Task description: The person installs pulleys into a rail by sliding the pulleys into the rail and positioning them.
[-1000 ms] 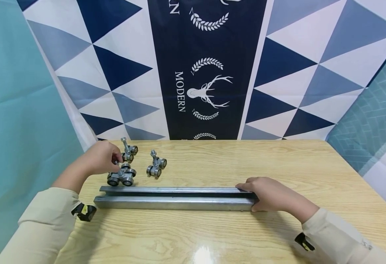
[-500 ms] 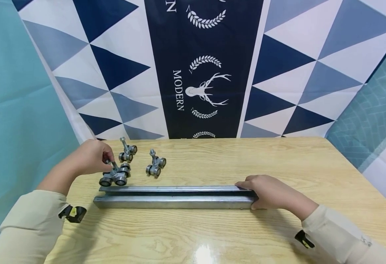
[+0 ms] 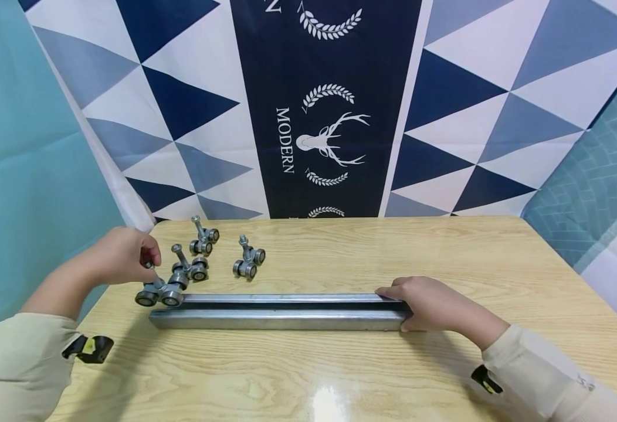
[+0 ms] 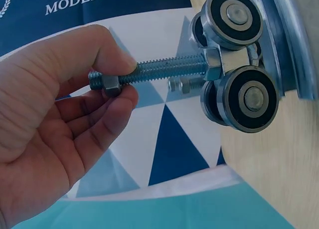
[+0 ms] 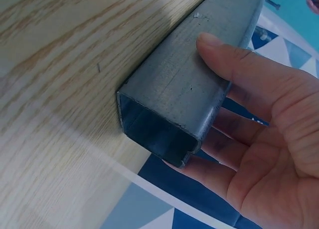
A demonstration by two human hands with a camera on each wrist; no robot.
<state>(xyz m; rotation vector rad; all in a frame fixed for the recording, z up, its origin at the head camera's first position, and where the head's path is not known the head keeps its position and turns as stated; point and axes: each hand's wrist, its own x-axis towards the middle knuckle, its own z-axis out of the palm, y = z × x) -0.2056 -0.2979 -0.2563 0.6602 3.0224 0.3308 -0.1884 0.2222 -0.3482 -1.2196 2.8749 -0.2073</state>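
Silver four-wheeled metal trolley, threaded bolt pinched in left hand, near left end of slotted grey steel channel gripped in right hand; apparently positioning; next, probably aligning wheels with channel.

A: Your rail: galvanised-looking metal, dull sheen, lightly scuffed.
B: Your bolt: shinier metal, ridged by its thread.
A: Your wheels?
B: Polished metal rims, matt inner rings.
A: Your table looks like smooth wood, glossy where light hits; your sleeves, matt cloth.
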